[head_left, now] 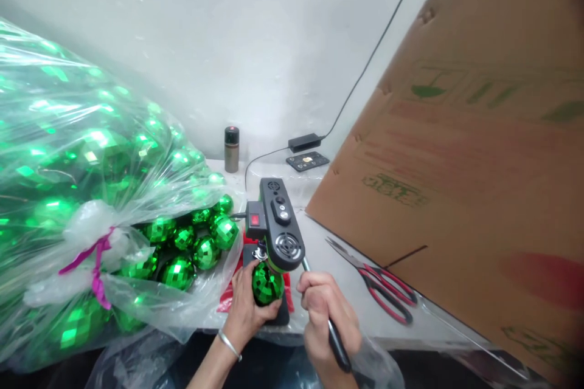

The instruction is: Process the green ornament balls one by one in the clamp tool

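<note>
My left hand, with a silver bangle at the wrist, grips a shiny green faceted ball between thumb and fingers. The ball sits under the front end of a black bench-top machine with round grilles, buttons and a red switch on its side. My right hand is closed around a metal lever with a black grip, on the machine's right. Red sheet shows beneath the machine's base. The top of the ball is hidden by the machine head.
At the left, a large clear plastic bag with a pink tie holds green balls; several more lie beside its mouth. Red-handled scissors lie before a big cardboard box. Behind stand a bottle, phone and power adapter.
</note>
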### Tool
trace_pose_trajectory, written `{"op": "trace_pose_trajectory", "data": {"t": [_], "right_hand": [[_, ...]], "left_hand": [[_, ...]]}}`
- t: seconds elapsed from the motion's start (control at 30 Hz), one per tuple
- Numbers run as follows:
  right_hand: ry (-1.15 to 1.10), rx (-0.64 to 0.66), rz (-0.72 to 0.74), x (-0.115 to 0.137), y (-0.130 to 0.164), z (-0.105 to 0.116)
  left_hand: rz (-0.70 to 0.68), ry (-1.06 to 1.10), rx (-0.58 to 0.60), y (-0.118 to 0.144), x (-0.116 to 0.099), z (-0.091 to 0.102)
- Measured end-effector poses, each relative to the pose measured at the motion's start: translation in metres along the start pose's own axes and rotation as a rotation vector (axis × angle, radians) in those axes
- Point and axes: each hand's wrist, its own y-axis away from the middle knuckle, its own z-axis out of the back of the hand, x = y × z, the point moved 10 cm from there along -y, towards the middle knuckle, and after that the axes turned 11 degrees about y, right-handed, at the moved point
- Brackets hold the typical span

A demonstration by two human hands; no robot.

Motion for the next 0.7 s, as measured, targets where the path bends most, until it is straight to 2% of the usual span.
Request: {"op": "trace_pose_trajectory", "data": {"t": [0.17, 0.37, 0.7], "right_hand": [[-0.036, -0.075, -0.067, -0.009, 0.011, 0.000], [-0.058, -0.145, -0.070, -0.012, 0.016, 0.000], [-0.091, -0.156, -0.092, -0.014, 0.018, -0.002]], "left_hand": [[0.003, -0.024, -0.001, 0.002, 0.001, -0.003], [-0.003, -0.026, -0.001, 0.002, -0.002, -0.002], [0.010, -0.017, 0.008, 0.001, -0.002, -0.002]]}}
